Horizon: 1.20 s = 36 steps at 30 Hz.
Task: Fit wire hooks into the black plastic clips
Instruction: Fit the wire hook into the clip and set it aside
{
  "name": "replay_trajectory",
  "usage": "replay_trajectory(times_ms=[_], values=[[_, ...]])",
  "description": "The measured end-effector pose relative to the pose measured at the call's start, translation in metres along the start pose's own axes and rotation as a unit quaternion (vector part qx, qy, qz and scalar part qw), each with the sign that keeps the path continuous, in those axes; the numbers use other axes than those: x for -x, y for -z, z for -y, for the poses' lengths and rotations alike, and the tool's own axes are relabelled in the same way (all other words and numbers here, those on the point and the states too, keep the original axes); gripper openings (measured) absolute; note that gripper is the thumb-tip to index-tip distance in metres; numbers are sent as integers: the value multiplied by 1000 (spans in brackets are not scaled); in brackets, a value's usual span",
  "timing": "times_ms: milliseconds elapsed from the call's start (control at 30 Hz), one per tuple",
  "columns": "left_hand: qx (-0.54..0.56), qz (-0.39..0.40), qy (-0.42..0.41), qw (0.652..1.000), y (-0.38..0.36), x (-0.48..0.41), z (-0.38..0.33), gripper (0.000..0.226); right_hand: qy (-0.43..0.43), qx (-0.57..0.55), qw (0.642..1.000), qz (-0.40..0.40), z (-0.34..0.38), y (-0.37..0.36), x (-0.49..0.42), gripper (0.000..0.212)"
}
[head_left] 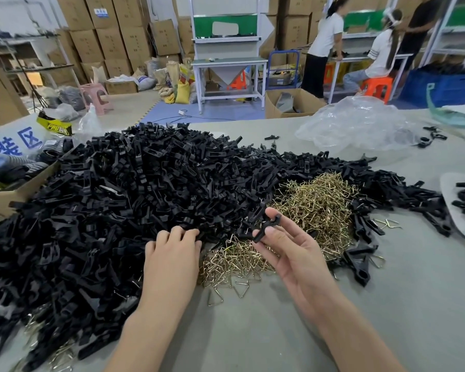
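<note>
Black clip (265, 225) pinched in raised right hand (293, 253), left hand (172, 253) palm-down, fingers resting on clip pile (118, 197)

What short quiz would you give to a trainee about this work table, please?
1. What colour are the wire hooks?
2. True or false: the right hand is empty.
3. The fingertips of the left hand rest on: A the wire hooks; B the right hand; C the black clip pile.
Key: 1 gold; 2 false, it pinches one black clip; 3 C.
</note>
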<state>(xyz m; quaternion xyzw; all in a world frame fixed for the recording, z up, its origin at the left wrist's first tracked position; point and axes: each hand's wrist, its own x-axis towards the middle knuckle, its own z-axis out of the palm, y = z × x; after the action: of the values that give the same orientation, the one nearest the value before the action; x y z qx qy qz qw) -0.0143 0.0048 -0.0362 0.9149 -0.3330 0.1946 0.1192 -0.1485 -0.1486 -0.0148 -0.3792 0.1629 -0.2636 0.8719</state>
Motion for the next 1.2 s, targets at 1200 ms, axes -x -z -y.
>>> replay_trajectory(times_ms=[1200], values=[[631,60,127,763,19,3,-38,29,152,327,931,59,-17,-2,9,41]])
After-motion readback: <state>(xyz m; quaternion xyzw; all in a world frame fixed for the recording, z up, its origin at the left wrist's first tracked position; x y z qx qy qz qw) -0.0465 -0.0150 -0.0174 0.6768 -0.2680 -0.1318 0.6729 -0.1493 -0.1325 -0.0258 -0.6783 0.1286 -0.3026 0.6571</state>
